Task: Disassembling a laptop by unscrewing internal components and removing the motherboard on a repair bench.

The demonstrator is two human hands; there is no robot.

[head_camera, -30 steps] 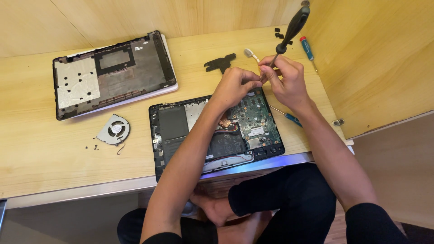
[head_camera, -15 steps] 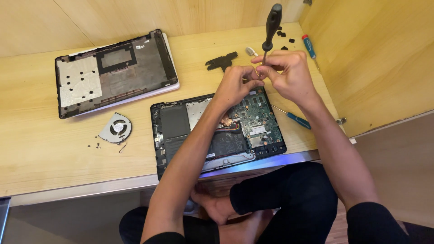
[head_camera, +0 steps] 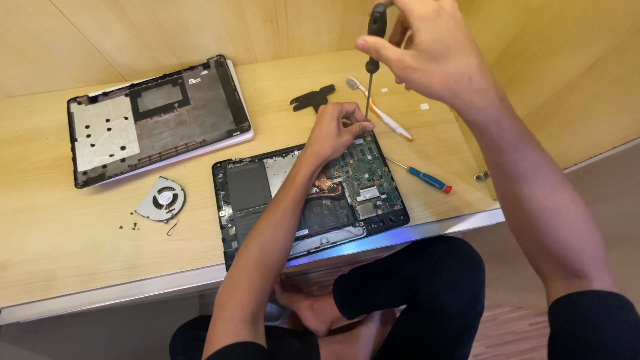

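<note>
The person sits cross-legged at a pale wooden tabletop point(head_camera: 60, 247) with an opened black laptop base, its green circuit board and copper heat pipe exposed point(head_camera: 310, 197), lying at the front edge, a bit right of the middle.

The right hand point(head_camera: 427, 57) is raised above the back edge, fingers curled round the black handle of a long thin-shafted screwdriver point(head_camera: 373, 47). The tool hangs pretty much upright with its tip down at the back right corner of the laptop base. The left hand point(head_camera: 337, 130) is down at that same corner, fingers pinched together right around the tip of the shaft; whether it's got a screw pinched in there is too small to tell.

Other stuff on the tabletop:
- a detached black laptop bottom cover with a silvery foil patch and white rim point(head_camera: 157, 120), toward the back left corner
- a small grey round cooling fan point(head_camera: 162, 199) just left of the laptop base, with a few tiny dark screws point(head_camera: 128, 227) nearer the front edge
- a black plastic bracket piece point(head_camera: 313, 98) behind the laptop base
- a white and orange toothbrush point(head_camera: 380, 117) just right of the left hand
- a blue-handled screwdriver with a red end point(head_camera: 421, 177) lying off the right side of the laptop base, near the right edge
</note>
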